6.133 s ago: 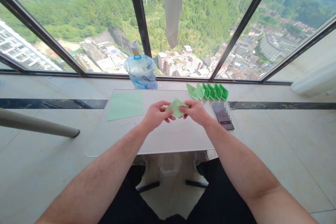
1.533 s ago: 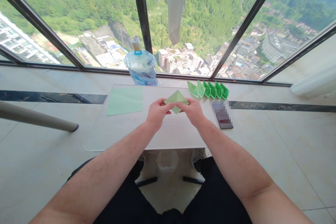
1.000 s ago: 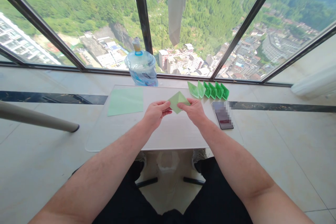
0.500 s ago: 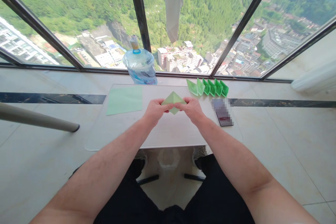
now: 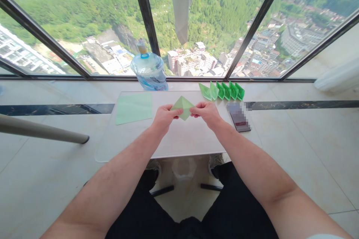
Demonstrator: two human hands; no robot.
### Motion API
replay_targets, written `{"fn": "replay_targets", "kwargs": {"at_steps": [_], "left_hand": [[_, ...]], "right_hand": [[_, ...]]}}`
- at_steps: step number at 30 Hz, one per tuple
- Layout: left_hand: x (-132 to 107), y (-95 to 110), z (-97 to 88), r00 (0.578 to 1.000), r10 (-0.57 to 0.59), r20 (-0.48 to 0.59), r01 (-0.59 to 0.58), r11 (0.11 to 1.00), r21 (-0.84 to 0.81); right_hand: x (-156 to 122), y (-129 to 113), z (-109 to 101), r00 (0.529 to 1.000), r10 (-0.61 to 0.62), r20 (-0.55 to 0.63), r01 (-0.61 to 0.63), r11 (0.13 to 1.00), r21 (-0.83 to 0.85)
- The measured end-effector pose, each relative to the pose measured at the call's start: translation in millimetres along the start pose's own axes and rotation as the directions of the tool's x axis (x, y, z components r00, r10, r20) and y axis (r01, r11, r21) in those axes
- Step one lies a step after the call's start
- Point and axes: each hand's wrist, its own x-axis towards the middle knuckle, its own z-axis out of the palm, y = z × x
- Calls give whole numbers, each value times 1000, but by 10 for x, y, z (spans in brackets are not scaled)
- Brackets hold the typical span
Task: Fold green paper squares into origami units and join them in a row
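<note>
One bottle (image 5: 150, 71) beyond held paper (image 5: 184, 106)

high-rise room, exact type unclear: black-framed glass windows (image 5: 215, 18) above pale boxy buildings (image 5: 179, 61), glossy beige tiled floor (image 5: 297, 153)

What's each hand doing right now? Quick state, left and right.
Left hand: closed, thumb over the left side of the light-green folded-paper diamond, holding it.
Right hand: closed, pinching the diamond's right corner.
</note>
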Motion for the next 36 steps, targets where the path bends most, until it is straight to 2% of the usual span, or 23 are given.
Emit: {"fn": "replay_targets", "kwargs": {"at_steps": [6, 8, 10, 11, 13, 14, 15, 16, 18, 20, 23, 25, 27, 29, 31, 32, 36], "left_hand": [[10, -7, -21, 1000, 0, 8, 1, 1000, -11], [22, -12, -33, 1000, -6, 26, 6, 1000, 0], [43, -28, -42, 1000, -7, 28, 6, 1000, 29], [57, -40, -42, 1000, 1, 5, -1, 999, 52], [84, -72, -24, 994, 39, -101, -27, 993, 116], [94, -87, -4, 984, 66, -163, -41, 988, 151], [98, -101, 25, 973, 94, -211, -55, 982, 183], [95, -110, 62, 966, 120, -231, -71, 975, 210], [61, -113, 149, 969, 174, -177, -130, 964, 234], [-4, -97, 234, 973, 230, -34, -217, 951, 221], [-107, -67, 309, 951, 264, 160, -294, 934, 203], [-139, -62, 309, 942, 248, 226, -297, 928, 223], [-121, -67, 273, 960, 228, 161, -265, 927, 265], [-61, -64, 209, 977, 214, -25, -195, 930, 311], [15, -38, 132, 944, 235, -231, -153, 934, 322], [48, -14, 95, 933, 235, -271, -151, 942, 299], [89, 103, -1, 987, 102, -122, -79, 980, 180]], "right_hand": [[39, 36, -54, 999, -35, 27, 35, 999, 12], [78, 53, -78, 1000, -10, 29, 10, 1000, 0], [113, 64, -92, 1000, 13, -29, -14, 999, -40], [122, 67, -89, 995, -13, -100, 4, 996, -91], [108, 64, -50, 949, -176, -263, 105, 959, -262], [84, 59, -13, 899, -305, -314, 176, 908, -380], [52, 51, 35, 872, -394, -290, 233, 855, -462], [15, 44, 90, 876, -429, -219, 272, 816, -509], [-53, 32, 203, 903, -423, -68, 317, 766, -559], [-90, 28, 285, 908, -418, 28, 355, 731, -583], [-89, 35, 308, 913, -406, -36, 305, 740, -600], [-72, 43, 273, 911, -398, -110, 265, 769, -582], [-51, 50, 224, 908, -386, -162, 235, 791, -565], [-26, 53, 174, 915, -352, -198, 189, 807, -559], [3, 48, 125, 938, -289, -193, 146, 833, -534], [17, 42, 103, 956, -244, -164, 132, 856, -500], [47, 0, 32, 996, -88, -13, 79, 944, -320]]}}
